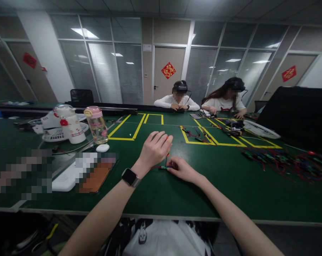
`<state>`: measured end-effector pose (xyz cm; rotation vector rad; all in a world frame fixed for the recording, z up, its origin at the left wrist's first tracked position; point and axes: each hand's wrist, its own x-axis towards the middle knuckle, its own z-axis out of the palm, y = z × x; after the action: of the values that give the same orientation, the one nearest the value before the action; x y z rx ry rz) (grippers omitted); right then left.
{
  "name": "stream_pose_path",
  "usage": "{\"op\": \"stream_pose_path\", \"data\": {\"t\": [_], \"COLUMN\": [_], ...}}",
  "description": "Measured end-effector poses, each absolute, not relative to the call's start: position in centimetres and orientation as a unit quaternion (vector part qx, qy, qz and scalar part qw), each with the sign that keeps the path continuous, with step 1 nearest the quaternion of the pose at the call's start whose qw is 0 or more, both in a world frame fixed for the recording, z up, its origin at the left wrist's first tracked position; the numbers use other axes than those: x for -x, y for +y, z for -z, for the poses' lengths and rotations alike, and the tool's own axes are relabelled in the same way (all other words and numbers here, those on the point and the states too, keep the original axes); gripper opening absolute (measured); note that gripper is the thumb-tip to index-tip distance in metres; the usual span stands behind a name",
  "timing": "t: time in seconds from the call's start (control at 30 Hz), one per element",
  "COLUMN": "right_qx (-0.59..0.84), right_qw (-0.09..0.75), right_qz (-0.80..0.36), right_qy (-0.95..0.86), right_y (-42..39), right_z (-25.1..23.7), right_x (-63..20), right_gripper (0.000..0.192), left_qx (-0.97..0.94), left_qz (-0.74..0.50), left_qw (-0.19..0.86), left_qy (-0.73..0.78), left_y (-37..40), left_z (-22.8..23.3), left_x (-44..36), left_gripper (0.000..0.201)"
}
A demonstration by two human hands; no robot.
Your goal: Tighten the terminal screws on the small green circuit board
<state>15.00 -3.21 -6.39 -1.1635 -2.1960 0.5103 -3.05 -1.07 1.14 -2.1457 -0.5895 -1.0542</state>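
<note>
Small green part with thin red wires lying on the dark green counter, near the middle, close to the front edge. Right hand down flat on the counter, fingertips pinched shut on the green part. Left hand lifted just above and behind it, fingers curled around something small and orange; too tiny to tell what. Silver watch with a black face on the left wrist. Off to the left, a clear bottle with a pink lid and a white round fan. Far right, a heap of red and green wires. Across the counter, two people in white, busy with own hands.
</note>
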Motion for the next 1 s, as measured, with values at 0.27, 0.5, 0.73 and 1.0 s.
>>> {"op": "stream_pose_path", "data": {"t": [0.27, 0.5, 0.73, 1.0], "right_qx": [0.442, 0.437, 0.434, 0.430], "right_qw": [0.293, 0.299, 0.299, 0.302], "right_qz": [-0.198, -0.195, -0.203, -0.192], "right_qy": [-0.825, -0.826, -0.825, -0.829], "right_y": [-3.26, -3.24, -3.23, -3.16], "right_z": [6.26, 6.37, 6.33, 6.50], "right_x": [-14.95, -14.98, -15.01, -15.08], "right_gripper": [0.010, 0.009, 0.011, 0.010], "left_qx": [0.827, 0.854, 0.857, 0.862], "left_qz": [0.419, 0.412, 0.436, 0.433], "left_qw": [0.298, 0.245, 0.196, 0.203], "left_qy": [-0.228, -0.201, -0.191, -0.167], "left_y": [-1.01, -0.86, -0.67, -0.90], "left_z": [-1.03, -1.06, -0.83, -1.10], "left_x": [2.92, 3.09, 3.18, 3.08], "left_gripper": [0.034, 0.040, 0.033, 0.039]}}
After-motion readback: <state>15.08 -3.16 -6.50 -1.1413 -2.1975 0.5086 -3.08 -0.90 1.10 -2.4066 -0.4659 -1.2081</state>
